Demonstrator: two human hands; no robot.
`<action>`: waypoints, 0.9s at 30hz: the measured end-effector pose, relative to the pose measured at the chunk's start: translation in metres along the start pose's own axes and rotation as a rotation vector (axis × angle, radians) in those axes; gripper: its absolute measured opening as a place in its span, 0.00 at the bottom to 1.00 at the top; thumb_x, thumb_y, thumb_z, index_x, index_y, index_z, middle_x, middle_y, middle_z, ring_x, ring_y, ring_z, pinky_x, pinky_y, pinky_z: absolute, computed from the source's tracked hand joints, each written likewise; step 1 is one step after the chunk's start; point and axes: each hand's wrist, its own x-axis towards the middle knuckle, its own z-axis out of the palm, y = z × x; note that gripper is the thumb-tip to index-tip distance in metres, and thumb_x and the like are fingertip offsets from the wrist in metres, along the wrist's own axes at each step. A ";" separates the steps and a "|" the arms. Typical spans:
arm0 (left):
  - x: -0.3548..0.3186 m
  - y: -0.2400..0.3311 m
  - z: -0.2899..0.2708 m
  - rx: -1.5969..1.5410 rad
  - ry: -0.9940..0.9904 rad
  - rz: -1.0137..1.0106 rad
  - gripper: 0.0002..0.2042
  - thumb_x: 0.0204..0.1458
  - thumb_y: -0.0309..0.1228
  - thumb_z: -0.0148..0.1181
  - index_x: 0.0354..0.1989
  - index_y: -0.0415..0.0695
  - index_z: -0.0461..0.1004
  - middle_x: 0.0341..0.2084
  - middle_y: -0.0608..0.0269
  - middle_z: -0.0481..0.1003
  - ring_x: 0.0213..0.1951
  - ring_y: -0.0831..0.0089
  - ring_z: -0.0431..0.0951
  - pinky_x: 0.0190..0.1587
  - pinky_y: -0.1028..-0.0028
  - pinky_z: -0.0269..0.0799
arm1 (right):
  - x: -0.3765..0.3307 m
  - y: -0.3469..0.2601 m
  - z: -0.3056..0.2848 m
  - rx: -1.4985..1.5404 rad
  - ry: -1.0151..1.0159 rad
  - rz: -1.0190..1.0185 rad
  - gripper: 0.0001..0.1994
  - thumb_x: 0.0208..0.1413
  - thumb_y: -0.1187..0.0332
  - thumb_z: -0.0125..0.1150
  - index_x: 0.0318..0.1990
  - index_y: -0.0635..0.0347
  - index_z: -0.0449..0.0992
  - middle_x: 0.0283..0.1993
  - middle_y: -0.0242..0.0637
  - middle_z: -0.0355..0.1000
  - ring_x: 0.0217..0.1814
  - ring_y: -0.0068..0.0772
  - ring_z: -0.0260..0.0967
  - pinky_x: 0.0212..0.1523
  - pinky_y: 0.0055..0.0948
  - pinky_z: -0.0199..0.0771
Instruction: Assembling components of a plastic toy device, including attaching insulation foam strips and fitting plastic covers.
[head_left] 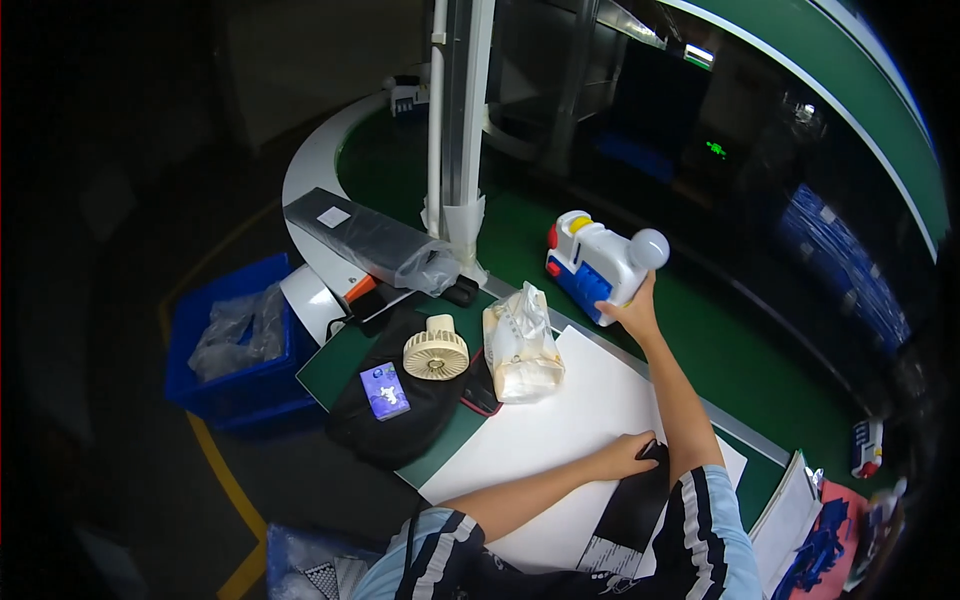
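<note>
A white plastic toy (pixel 603 262) with blue, red and yellow parts and a round white knob is over the green belt. Its near end is in the grip of my right hand (pixel 634 312), whose fingers are partly hidden behind it. My left hand (pixel 622 458) rests low over the white sheet (pixel 600 390), fingers curled on a small dark object (pixel 652 451) whose kind I cannot make out. Beneath that hand lies a black panel (pixel 632 505) with white print at its near end. A crumpled clear plastic bag (pixel 522 350) stands left of the toy.
A cream fan (pixel 436 352) and purple box (pixel 386 391) lie on black cloth (pixel 375 435). Behind are a grey plastic-wrapped box (pixel 360 235) and a post (pixel 465 130). A blue bin (pixel 190 390) stands left. Another toy (pixel 866 447) sits on the belt (pixel 730 365) at right.
</note>
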 end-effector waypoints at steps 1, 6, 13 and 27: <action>0.000 0.000 0.000 0.006 0.006 0.008 0.15 0.45 0.34 0.58 0.29 0.37 0.61 0.16 0.56 0.64 0.20 0.68 0.64 0.24 0.70 0.60 | 0.003 -0.005 0.001 0.013 0.005 -0.009 0.54 0.21 0.60 0.73 0.59 0.62 0.45 0.54 0.50 0.56 0.58 0.47 0.54 0.59 0.37 0.54; 0.000 0.001 0.001 0.051 0.008 0.001 0.16 0.44 0.35 0.59 0.33 0.37 0.63 0.16 0.57 0.65 0.20 0.69 0.64 0.25 0.72 0.60 | -0.002 -0.041 -0.004 -0.391 0.037 0.119 0.49 0.23 0.56 0.71 0.56 0.67 0.50 0.49 0.53 0.60 0.52 0.50 0.58 0.53 0.40 0.58; -0.009 -0.002 0.012 0.043 0.035 -0.011 0.15 0.45 0.33 0.59 0.35 0.38 0.62 0.18 0.57 0.66 0.22 0.72 0.65 0.26 0.73 0.62 | -0.006 -0.079 -0.034 -0.289 0.115 0.213 0.43 0.27 0.53 0.67 0.52 0.64 0.53 0.45 0.54 0.64 0.46 0.50 0.65 0.46 0.39 0.66; -0.089 0.151 0.027 0.151 -0.199 0.700 0.13 0.33 0.21 0.59 0.29 0.40 0.65 0.25 0.60 0.70 0.31 0.61 0.71 0.37 0.69 0.65 | -0.075 -0.219 -0.189 -0.421 -0.567 0.801 0.48 0.28 0.43 0.62 0.58 0.55 0.47 0.46 0.54 0.65 0.40 0.46 0.71 0.33 0.34 0.71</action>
